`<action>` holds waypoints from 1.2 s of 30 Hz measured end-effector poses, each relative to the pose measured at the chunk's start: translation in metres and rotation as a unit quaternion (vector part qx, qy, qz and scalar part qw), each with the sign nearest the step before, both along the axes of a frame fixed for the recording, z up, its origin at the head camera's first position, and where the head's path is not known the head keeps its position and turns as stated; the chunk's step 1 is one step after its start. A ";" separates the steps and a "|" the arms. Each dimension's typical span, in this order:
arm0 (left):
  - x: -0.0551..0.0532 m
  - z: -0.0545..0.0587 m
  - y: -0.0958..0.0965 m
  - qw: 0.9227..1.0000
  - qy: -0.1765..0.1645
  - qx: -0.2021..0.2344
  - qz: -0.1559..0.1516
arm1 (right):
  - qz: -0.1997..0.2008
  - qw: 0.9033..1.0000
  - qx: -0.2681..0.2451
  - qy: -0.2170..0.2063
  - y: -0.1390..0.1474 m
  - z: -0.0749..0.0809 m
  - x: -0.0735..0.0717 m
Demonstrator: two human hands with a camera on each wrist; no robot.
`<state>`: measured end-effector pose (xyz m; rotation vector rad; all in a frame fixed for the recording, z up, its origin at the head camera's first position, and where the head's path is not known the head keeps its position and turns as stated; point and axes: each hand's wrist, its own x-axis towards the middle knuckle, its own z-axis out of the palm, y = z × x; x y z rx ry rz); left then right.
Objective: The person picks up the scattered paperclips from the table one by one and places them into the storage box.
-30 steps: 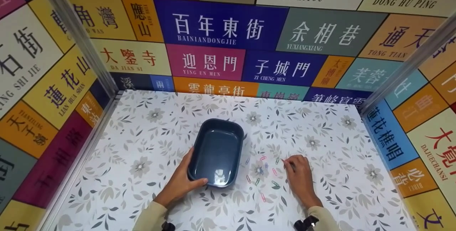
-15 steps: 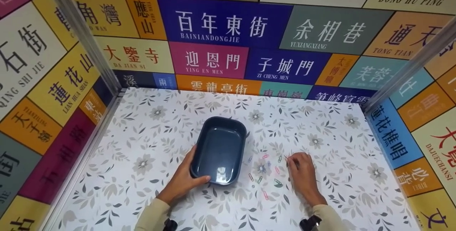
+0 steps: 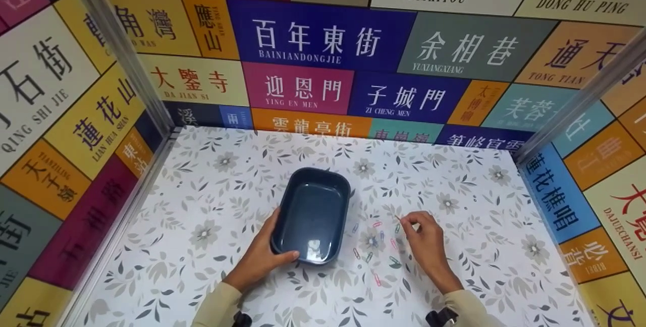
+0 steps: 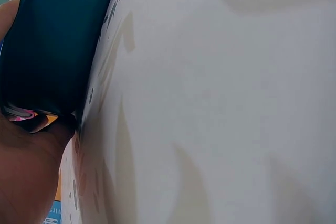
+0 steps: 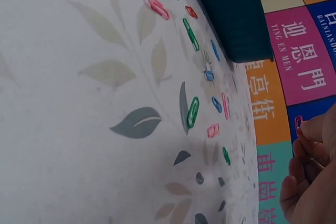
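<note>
A dark blue rectangular baking dish [image 3: 309, 218] stands on the table, its inside bare. My left hand [image 3: 258, 260] grips its near left corner, thumb over the rim and fingers along the outer side. In the left wrist view the dish wall [image 4: 55, 40] fills the upper left corner. My right hand [image 3: 426, 238] pinches a pinkish-red paper clip [image 5: 298, 123] between thumb and fingertip, raised above the table. Between the dish and this hand lie several loose paper clips, among them a pink clip [image 5: 157, 6], a green clip [image 5: 193, 112] and a blue clip [image 5: 216, 104].
The table [image 3: 202, 276] wears a white cover printed with grey leaves and flowers, which look flat. Panels [image 3: 323, 32] with coloured street-name signs close off the back and both sides. Clear upright posts [image 3: 144, 72] mark the corners.
My right hand has risen a little from the table, and the clip shows further out from its fingertips. My left hand keeps its grip on the dish. The head view has shifted slightly.
</note>
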<state>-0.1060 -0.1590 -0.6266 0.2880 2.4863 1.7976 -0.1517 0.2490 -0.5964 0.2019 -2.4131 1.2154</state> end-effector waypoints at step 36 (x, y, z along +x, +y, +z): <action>0.000 -0.001 -0.002 1.000 0.007 -0.007 -0.006 | 0.215 0.977 0.006 0.011 -0.103 0.041 0.000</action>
